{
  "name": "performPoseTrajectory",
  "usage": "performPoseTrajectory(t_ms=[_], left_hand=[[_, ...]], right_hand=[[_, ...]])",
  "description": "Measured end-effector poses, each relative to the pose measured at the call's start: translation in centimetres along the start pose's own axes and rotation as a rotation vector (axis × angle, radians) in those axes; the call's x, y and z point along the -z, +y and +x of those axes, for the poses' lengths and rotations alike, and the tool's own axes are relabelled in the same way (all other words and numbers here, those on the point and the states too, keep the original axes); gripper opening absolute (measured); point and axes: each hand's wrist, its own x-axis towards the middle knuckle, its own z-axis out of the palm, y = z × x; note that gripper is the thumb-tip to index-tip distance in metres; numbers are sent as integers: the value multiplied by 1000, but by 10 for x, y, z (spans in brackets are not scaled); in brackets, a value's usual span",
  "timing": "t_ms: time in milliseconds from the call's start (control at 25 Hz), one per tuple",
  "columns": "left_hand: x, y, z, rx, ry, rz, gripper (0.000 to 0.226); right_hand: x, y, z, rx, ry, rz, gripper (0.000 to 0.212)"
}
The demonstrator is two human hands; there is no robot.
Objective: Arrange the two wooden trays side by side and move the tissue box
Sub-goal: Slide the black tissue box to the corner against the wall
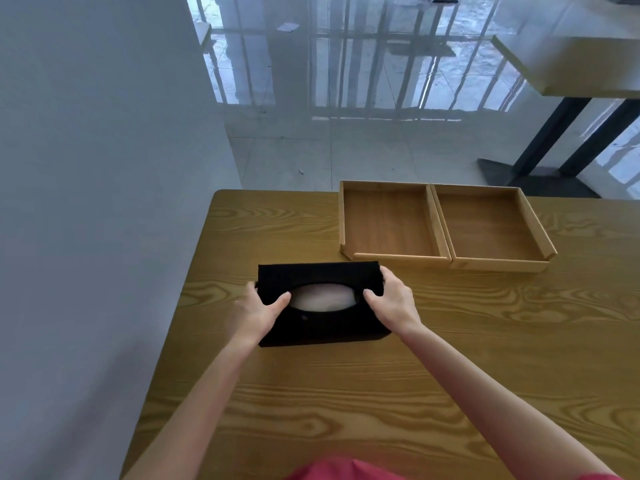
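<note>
A black tissue box [322,327] with an oval opening showing white tissue sits near the left side of the wooden table [450,358]. My left hand [258,311] grips its left end and my right hand [393,299] grips its right end, thumbs on top. Whether the box rests on the table or is slightly raised I cannot tell. Behind it to the right, two shallow wooden trays stand side by side with their walls touching: the left tray [389,221] and the right tray [491,226], both empty.
A grey wall [104,168] runs close along the table's left edge. Beyond the far edge lies a glossy tiled floor [329,98]. Another table with dark legs [571,71] stands at the back right.
</note>
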Motion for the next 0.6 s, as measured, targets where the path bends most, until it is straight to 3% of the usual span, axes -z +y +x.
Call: performPoseTrajectory(t_ms=[600], left_hand=[[77,29,117,-74,73,127,55]], right_hand=[[-55,-94,94,-7,-73,87,36]])
